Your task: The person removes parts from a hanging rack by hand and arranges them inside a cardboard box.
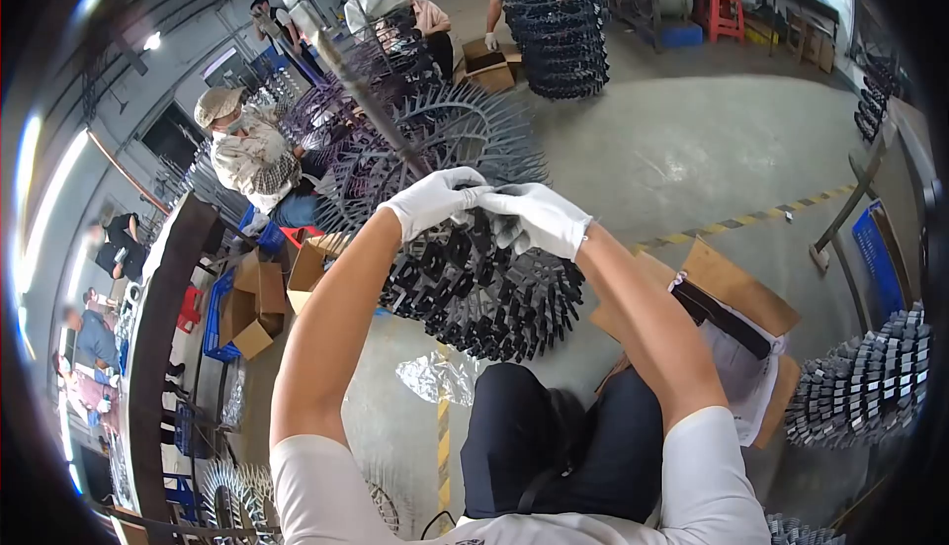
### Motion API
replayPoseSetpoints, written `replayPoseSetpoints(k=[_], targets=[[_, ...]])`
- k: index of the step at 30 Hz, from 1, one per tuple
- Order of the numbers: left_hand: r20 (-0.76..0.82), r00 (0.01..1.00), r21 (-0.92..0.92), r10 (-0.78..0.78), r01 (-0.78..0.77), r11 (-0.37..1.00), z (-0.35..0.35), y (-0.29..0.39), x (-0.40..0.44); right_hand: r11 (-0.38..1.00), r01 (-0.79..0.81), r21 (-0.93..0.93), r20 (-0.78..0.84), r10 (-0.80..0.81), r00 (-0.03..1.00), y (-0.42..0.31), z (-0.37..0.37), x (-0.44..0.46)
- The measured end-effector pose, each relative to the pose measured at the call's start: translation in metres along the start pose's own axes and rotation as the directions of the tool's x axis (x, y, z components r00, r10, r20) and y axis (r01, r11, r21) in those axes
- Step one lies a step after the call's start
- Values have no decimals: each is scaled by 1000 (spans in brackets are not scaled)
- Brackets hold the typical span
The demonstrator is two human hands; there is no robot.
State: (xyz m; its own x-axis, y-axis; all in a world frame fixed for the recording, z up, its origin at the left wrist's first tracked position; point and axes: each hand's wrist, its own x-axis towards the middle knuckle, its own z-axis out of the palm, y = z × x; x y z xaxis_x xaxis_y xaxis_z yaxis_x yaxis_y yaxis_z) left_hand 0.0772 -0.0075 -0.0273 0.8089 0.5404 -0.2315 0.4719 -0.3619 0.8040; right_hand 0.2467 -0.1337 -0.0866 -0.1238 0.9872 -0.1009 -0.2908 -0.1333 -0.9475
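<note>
My left hand (440,201), in a white glove, reaches to the upper rim of a round rack hung with many small black parts (484,293). Beside it my right hand (539,217), gloved the same way, meets it so that the fingertips touch or overlap. Both hands are closed with curled fingers, and whatever sits between them is hidden by the gloves. Just beyond the hands, a ring of grey prongs (474,130) fans outward, bare of black parts on its far side. A metal pole (361,95) rises slantwise from the rack's middle.
An open cardboard box (736,293) with a white liner stands at my right, near a rack of dark parts (865,382). Crumpled foil (435,377) lies on the floor. At left are another cardboard box (252,303) and a seated co-worker (252,155). Farther back stands a tall loaded rack (554,31).
</note>
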Motion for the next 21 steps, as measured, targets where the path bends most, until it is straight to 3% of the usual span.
replayPoseSetpoints(k=[3, 5, 8, 11, 13, 17, 21], targets=[[14, 997, -27, -73, 73, 997, 0, 2, -1, 999, -19, -48, 5, 20, 1000, -6, -3, -1], [-9, 998, 56, -65, 65, 996, 3, 5, 0, 998, -10, -64, 6, 10, 1000, -5, -6, 0], [-27, 997, 93, -75, 78, 993, 4, 3, 2, 994, 0, 113, -40, 4, 999, 5, -28, -5], [-111, 974, 103, 199, -188, 977, 2, -7, 0, 984, -69, 165, -96, 86, 992, 12, 0, -22], [-265, 951, 47, 159, -151, 987, -4, -2, -12, 972, -85, 219, -64, 101, 993, 20, 14, -18], [-101, 990, 254, 100, -71, 964, -2, 0, -37, 949, -12, 315, -26, 21, 999, 19, 33, -14], [82, 995, 142, -54, 42, 989, -12, 3, -32, 949, 4, 317, 5, -6, 1000, 14, 36, -10]])
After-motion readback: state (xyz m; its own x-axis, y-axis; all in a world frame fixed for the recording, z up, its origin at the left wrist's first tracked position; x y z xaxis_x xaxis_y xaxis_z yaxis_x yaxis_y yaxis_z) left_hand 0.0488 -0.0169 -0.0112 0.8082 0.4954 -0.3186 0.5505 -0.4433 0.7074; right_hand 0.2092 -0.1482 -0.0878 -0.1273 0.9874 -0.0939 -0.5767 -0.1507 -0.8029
